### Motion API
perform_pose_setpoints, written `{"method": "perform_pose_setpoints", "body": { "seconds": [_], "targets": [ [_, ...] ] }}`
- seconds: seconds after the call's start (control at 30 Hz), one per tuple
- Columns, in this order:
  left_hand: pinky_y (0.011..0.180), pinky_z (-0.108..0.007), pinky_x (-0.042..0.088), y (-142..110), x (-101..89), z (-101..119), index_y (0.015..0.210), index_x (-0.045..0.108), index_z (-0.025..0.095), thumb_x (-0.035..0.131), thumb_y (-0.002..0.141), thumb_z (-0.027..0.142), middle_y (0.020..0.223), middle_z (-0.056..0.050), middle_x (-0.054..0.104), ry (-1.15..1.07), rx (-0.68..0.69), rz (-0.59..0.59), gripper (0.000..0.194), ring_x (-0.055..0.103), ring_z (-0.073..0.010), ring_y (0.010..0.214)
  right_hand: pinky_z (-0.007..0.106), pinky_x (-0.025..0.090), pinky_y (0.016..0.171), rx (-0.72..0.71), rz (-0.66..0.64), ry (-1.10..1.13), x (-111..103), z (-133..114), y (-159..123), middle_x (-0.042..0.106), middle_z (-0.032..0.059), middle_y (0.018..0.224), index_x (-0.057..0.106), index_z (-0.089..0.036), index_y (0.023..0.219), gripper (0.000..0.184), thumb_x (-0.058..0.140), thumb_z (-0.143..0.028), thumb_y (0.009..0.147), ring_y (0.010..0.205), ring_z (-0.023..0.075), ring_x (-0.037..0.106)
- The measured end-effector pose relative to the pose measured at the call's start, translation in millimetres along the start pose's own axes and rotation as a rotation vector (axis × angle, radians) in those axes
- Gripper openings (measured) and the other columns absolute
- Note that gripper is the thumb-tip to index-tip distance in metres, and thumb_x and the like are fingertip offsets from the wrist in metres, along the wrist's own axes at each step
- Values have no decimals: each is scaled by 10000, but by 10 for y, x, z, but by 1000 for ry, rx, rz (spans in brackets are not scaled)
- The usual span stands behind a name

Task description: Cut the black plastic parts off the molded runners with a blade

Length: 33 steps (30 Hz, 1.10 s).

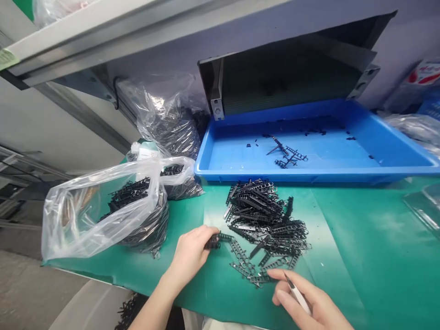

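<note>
My left hand (194, 251) is closed around a few black plastic strips (213, 241) with ring-shaped cut-outs, at the left side of a heap. The heap of black plastic strips (261, 211) lies on the green mat, with several looser ones spread towards me. My right hand (304, 298) grips a slim pointed metal tool (297, 293) that looks like tweezers, its tip pointing up and to the left. The index finger of that hand reaches to the near edge of the loose strips (259, 277), and I cannot tell whether it touches them.
Behind the heap stands a blue tray (309, 176) with a few black pieces inside. Clear plastic bags (99, 220) of black parts stand on the left. A dark panel (292, 68) leans over the tray's back. A clear plastic lid or box (424, 206) lies at the right.
</note>
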<state>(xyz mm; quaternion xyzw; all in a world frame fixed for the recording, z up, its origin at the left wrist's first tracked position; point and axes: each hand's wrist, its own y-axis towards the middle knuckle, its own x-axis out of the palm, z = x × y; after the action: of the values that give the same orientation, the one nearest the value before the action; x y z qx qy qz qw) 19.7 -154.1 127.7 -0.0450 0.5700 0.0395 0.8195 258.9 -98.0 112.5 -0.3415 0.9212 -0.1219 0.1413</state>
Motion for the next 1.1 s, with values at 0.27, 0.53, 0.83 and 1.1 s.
{"method": "perform_pose_setpoints", "body": {
  "seconds": [0.27,0.53,0.83,1.1],
  "targets": [
    [484,-234,365,-214,265,380,947,607,202,399,845,118,579,4,557,-148,218,243,246,506,-138,504,245,437,585,73,41,96,171,-187,209,613,-1,643,613,-203,706,147,545,-323,759,613,153,553],
    [503,-230,457,-166,545,665,1033,605,130,407,875,400,497,32,529,-1021,-477,131,370,527,-134,478,179,166,368,260,82,508,196,-131,105,246,-134,372,540,-167,685,435,596,-597,719,357,36,145],
    [809,-244,494,-56,416,848,919,700,202,445,858,319,883,-42,706,-1094,-330,45,287,633,-174,876,205,335,412,142,201,316,343,-88,33,472,-58,461,535,-189,677,344,614,-520,726,395,95,410],
    [833,-261,489,-99,380,846,828,700,193,518,790,266,851,-45,712,-1132,-311,12,200,627,-201,923,185,427,492,-156,312,-179,392,-47,-62,606,-38,571,449,-230,644,223,503,-336,833,470,110,534]
  ]
}}
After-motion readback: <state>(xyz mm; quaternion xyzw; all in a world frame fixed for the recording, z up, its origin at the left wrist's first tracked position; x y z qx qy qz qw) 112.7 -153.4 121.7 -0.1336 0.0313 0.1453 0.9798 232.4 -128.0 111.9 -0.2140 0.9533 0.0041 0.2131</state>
